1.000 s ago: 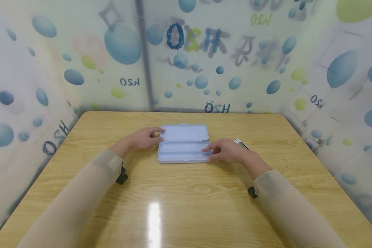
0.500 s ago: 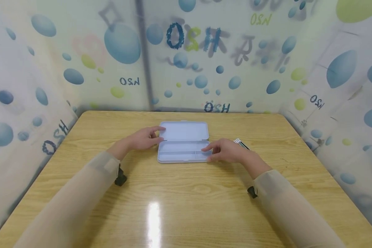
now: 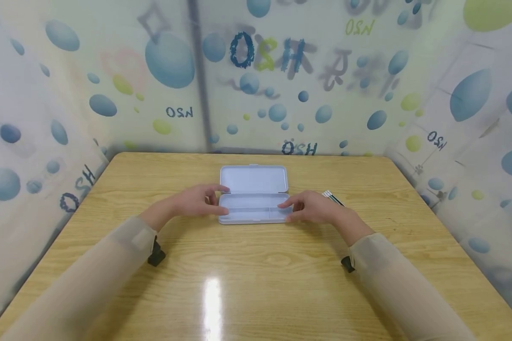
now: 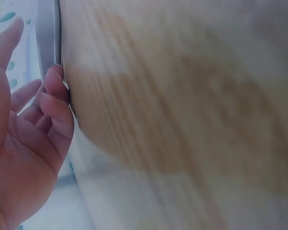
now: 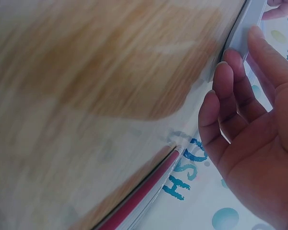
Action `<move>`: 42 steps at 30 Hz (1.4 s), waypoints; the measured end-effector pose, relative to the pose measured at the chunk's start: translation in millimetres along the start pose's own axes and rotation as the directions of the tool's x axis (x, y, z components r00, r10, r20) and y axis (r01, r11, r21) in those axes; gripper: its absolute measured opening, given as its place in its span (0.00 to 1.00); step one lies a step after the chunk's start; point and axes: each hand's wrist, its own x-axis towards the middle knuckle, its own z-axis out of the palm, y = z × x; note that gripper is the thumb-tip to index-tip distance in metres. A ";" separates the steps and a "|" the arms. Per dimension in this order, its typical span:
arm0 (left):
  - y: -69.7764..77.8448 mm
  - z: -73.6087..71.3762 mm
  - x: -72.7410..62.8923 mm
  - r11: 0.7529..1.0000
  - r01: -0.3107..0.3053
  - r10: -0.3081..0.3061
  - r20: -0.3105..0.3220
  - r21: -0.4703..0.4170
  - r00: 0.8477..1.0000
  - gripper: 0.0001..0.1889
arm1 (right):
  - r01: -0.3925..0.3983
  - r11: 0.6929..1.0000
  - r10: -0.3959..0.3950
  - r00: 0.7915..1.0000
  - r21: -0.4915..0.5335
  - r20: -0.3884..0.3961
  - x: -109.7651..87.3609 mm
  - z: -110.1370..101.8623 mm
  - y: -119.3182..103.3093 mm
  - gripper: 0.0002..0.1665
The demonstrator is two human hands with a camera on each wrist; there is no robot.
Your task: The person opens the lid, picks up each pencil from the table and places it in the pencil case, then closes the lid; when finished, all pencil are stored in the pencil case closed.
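A pale lilac pencil case (image 3: 247,215) lies unfolded on the table, its lid (image 3: 253,179) laid back away from the person. Its tray is divided into compartments, with nothing seen in them. At its left end the left hand (image 3: 196,200) reaches over the edge, index finger by the hinge and thumb over the tray. In the left wrist view that thumb stands apart from the case and the curled fingertips (image 4: 55,76) touch its side. The right hand (image 3: 311,207) holds the right end, with thumb and fingers at the rim.
Several thin pencils (image 3: 333,198) lie behind the right hand, partly hidden by it; the right wrist view shows a red-sided pencil (image 5: 139,194) among them. The wooden table (image 3: 256,274) meets patterned walls (image 3: 256,128) at its back and sides.
The lid has tilted further back until it lies flat. The left hand has left the lid's edge and moved toward the person, to the tray's left end. The right hand has stayed put.
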 end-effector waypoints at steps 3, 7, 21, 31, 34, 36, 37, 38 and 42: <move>1.6 1.0 -2.3 1.000 0.013 -0.013 0.018 -0.018 1.000 0.48 | -0.003 1.000 0.003 1.000 0.007 0.001 1.2 -0.1 -0.3 0.23; 1.4 3.3 -3.1 0.999 0.019 -0.018 0.043 -0.040 0.999 0.52 | -0.011 1.000 0.010 1.000 0.014 0.009 1.7 0.6 0.3 0.23; -4.0 11.5 -1.0 0.977 0.045 -0.035 0.054 -0.206 0.998 0.50 | 0.000 1.000 0.000 1.000 0.011 -0.005 2.2 1.9 5.2 0.23; -6.5 10.9 -4.8 0.970 0.045 -0.031 0.063 -0.241 0.998 0.49 | 0.004 1.000 -0.004 1.000 0.007 -0.005 3.9 3.4 4.8 0.23; -6.4 10.9 -5.6 0.967 0.049 -0.032 0.071 -0.249 0.997 0.49 | -0.001 1.000 0.001 1.000 0.004 -0.001 3.9 3.7 5.0 0.23; -6.4 10.9 -5.5 0.966 0.060 -0.041 0.083 -0.252 0.996 0.49 | -0.007 1.000 0.007 1.000 0.003 0.005 3.1 3.5 4.9 0.23; -6.5 10.6 -5.2 0.966 0.065 -0.044 0.088 -0.250 0.995 0.50 | -0.009 1.000 0.009 1.000 0.005 0.007 3.2 3.4 5.1 0.23; -6.4 10.4 -4.8 0.965 0.072 -0.050 0.093 -0.253 0.994 0.50 | -0.009 1.000 0.009 1.000 0.007 0.008 3.3 3.1 5.4 0.23; -5.9 9.1 -1.5 0.959 0.085 -0.058 0.108 -0.271 0.992 0.51 | -0.013 1.000 0.013 1.000 0.009 0.005 2.8 1.0 6.1 0.23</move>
